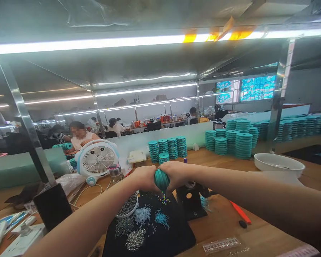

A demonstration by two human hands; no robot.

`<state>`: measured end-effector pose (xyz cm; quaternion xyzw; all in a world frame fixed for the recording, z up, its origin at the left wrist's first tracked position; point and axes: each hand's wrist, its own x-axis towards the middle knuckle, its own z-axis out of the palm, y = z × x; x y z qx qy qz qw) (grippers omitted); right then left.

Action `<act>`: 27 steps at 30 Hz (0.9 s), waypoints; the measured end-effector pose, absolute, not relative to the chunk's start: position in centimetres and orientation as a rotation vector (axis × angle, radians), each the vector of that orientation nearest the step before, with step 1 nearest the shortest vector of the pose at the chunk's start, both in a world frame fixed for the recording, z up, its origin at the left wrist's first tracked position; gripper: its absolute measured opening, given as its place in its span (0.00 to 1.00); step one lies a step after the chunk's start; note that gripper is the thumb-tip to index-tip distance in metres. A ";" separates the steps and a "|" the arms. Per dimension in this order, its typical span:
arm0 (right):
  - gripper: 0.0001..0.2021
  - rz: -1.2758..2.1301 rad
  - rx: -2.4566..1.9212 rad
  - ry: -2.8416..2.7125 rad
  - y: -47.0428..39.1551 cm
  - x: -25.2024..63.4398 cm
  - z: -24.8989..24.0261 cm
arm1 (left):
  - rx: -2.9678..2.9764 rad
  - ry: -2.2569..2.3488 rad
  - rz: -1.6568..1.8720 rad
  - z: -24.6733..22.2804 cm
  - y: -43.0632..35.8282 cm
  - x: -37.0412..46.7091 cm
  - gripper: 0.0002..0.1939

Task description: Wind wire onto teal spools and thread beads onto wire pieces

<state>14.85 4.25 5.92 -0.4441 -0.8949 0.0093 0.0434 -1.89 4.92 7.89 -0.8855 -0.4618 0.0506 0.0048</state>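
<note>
My left hand point(146, 179) and my right hand point(175, 173) meet at the centre, their fingers wrapped round a teal spool point(162, 180) from both sides. Just below the spool lie small multicoloured beads point(164, 200) on a black mat point(176, 232). The mat also bears teal thread pieces point(162, 218), clear plastic bits point(142, 215), silvery metal parts point(135, 240) and a grey heap point(124, 227). A white bowl of dark pieces point(128, 206) stands near my left wrist. A black device point(191, 201) is beneath my right forearm.
Stacked teal spools point(167, 148) stand behind my hands, with more stacks point(243, 144) at the right. A white fan point(98, 159) and a jar point(115, 173) are left. A white basin point(279, 162) and orange tool point(240, 212) lie right. Another person point(81, 137) sits beyond the divider.
</note>
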 end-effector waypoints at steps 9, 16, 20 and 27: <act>0.33 0.116 -1.411 -2.808 5.3 14.9 6.3 | -2.740 -1.411 0.003 6.7 4.8 -2.3 0.34; 0.32 0.091 -1.446 -2.778 5.6 14.7 5.9 | -2.774 -1.395 0.042 6.8 5.5 -2.4 0.36; 0.33 0.101 -1.453 -2.772 5.4 14.5 6.1 | -2.777 -1.389 0.031 6.8 5.5 -2.5 0.37; 0.38 0.174 -1.442 -2.771 5.7 14.8 6.3 | -2.774 -1.385 0.011 6.6 5.1 -2.6 0.37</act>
